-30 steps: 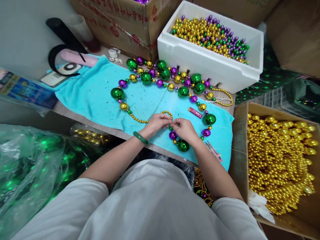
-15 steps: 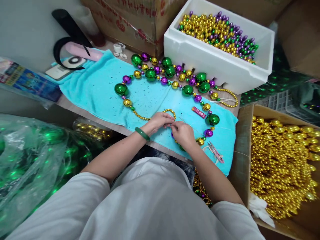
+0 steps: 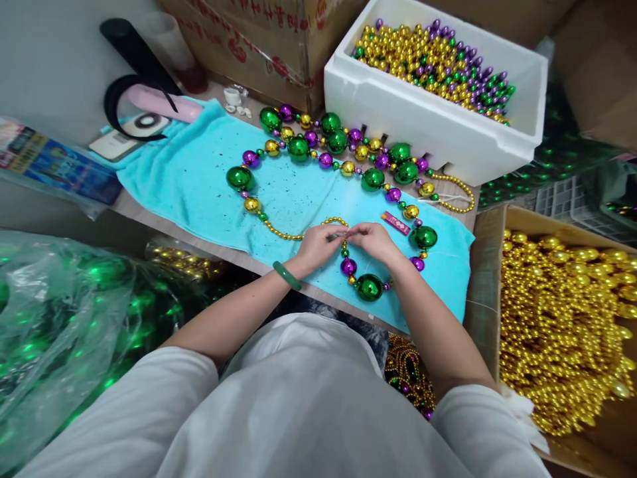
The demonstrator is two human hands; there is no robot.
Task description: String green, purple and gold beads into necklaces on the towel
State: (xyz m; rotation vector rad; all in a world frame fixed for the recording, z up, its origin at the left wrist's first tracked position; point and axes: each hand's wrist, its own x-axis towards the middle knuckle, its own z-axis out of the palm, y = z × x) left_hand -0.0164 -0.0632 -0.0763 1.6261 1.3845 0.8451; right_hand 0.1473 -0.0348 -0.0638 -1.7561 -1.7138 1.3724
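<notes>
Seen from above, a person's left hand (image 3: pixel 318 244) and right hand (image 3: pixel 374 240) meet fingertip to fingertip over a turquoise towel (image 3: pixel 189 179), both pinched on a necklace (image 3: pixel 298 147) of large green, purple and gold beads where its two ends come together. The necklace lies in a loop on the towel, its far side just beside a white foam box (image 3: pixel 423 126) heaped with small gold, purple and green beads. To the right, a cardboard box (image 3: pixel 485 265) is filled with gold beads. To the left, a clear plastic bag (image 3: pixel 64 318) holds green beads.
</notes>
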